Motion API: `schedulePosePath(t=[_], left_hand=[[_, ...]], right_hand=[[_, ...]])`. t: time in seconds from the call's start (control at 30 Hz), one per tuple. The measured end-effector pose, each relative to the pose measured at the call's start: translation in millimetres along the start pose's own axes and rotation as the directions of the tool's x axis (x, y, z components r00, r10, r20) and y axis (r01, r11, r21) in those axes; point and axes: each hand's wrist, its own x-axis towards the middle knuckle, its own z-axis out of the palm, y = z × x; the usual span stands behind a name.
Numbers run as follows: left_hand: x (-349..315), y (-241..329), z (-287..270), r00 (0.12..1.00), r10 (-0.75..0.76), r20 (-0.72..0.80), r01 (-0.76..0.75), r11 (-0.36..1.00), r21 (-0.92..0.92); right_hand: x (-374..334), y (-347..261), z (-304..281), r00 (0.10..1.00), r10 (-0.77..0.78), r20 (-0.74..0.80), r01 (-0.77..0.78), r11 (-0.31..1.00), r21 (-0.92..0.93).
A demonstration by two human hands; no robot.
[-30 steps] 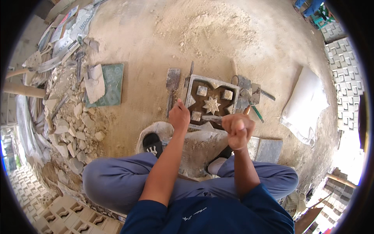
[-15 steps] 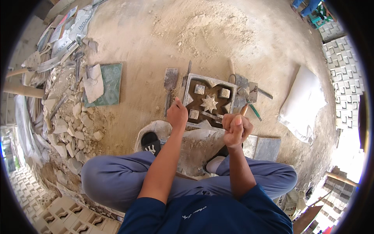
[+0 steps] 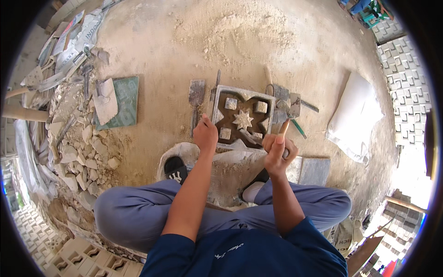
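Observation:
A square grey mould (image 3: 244,90) lies on the ground before me, with a pale eight-pointed star block (image 3: 242,120) at its centre and small square blocks (image 3: 231,104) near its corners. My left hand (image 3: 206,133) is closed at the mould's left rim, fingers bent against it. In my right hand (image 3: 280,153), closed over the mould's lower right corner, is a narrow trowel (image 3: 249,137). Its slim grey blade reaches into the mould between star and corner block; the fist hides its grip. A wooden handle (image 3: 284,127) shows just above the fist; I cannot tell which tool it belongs to.
A flat scraper (image 3: 196,92) lies left of the mould, and several metal tools (image 3: 294,105) lie at its right. Farther left are a green board (image 3: 127,101) and broken rubble (image 3: 87,159). A white sack (image 3: 353,120) lies right; patterned blocks (image 3: 406,92) are stacked beyond.
The whole view has shifted slightly. My right fist has turned a little and exposes more of the wooden handle above it. The left hand stays at the mould's left rim.

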Motion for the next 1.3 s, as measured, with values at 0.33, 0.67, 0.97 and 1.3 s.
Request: schedulePosePath(t=[0.33, 0.67, 0.97, 1.3], left_hand=[[-4, 7, 4, 1.0, -0.01, -0.024, 0.011, 0.999, 0.035], [1, 1, 7, 0.991, 0.091, -0.096, -0.09, 0.996, 0.014], [2, 3, 6, 0.995, 0.06, -0.083, -0.056, 0.997, 0.059], [7, -5, 11, 0.978, 0.134, -0.163, -0.123, 0.99, 0.075]], right_hand=[[-8, 15, -25, 0.972, 0.22, 0.084, -0.19, 0.942, -0.276], [-17, -6, -51, 0.939, 0.152, 0.309, -0.118, 0.985, -0.128], [-9, 12, -48, 0.983, -0.059, 0.176, 0.075, 0.994, -0.084], [-1, 12, -51, 0.961, 0.195, 0.197, -0.176, 0.978, -0.112]])
